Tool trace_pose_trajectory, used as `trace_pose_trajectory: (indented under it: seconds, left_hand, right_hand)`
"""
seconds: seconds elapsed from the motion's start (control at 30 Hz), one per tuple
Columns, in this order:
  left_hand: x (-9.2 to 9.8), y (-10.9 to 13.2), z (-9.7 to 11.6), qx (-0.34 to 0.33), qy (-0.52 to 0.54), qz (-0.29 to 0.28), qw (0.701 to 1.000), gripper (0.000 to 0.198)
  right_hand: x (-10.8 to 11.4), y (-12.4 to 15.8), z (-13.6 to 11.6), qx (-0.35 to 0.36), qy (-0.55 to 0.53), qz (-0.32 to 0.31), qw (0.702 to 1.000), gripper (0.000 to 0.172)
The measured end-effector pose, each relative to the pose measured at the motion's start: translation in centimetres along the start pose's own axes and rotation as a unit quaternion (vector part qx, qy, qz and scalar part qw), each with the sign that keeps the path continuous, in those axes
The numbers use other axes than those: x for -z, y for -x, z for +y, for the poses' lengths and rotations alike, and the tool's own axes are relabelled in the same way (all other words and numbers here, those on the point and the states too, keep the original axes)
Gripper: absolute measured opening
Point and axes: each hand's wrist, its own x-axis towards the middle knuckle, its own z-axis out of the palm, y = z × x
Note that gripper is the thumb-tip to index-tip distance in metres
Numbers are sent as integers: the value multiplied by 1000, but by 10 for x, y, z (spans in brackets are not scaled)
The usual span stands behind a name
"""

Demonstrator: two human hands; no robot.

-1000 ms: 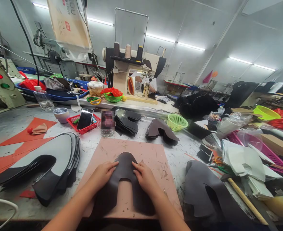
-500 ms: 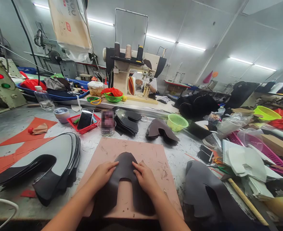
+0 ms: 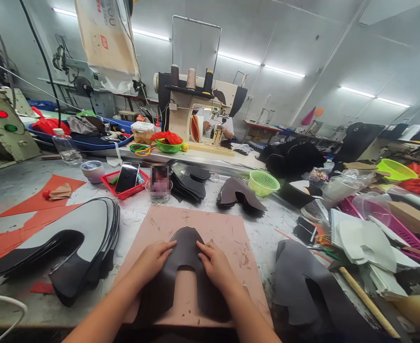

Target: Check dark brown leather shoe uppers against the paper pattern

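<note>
A dark grey, U-shaped shoe upper piece (image 3: 186, 250) lies on the pink board (image 3: 231, 228) in front of me, its rounded end pointing away. My left hand (image 3: 156, 257) grips its left edge near the rounded end, with thumb and index finger close together. At the opposite edge, my right hand (image 3: 215, 262) holds it the same way. The undersides of the fingers are hidden. Between the two legs of the piece, the pink board shows through.
To the left is a stack of grey-and-black upper pieces (image 3: 101, 224); more dark pieces (image 3: 303, 276) lie at right beside a wooden stick (image 3: 369, 302). Behind the board are a red basket (image 3: 124, 188), a green basket (image 3: 263, 183) and a sewing machine (image 3: 181, 112), with a person partly visible behind it.
Both hands and the shoe upper piece keep the same place on the board. The whole view has shifted very slightly; the person behind the machine has moved a little.
</note>
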Motion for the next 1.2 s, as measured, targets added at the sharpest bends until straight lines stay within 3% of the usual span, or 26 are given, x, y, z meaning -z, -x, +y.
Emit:
trace_pose_trajectory:
  seconds: [1.2]
  left_hand:
    - [0, 0, -1, 2, 12, 4, 1000, 35]
  right_hand:
    - [-3, 0, 3, 7, -4, 17, 1000, 39]
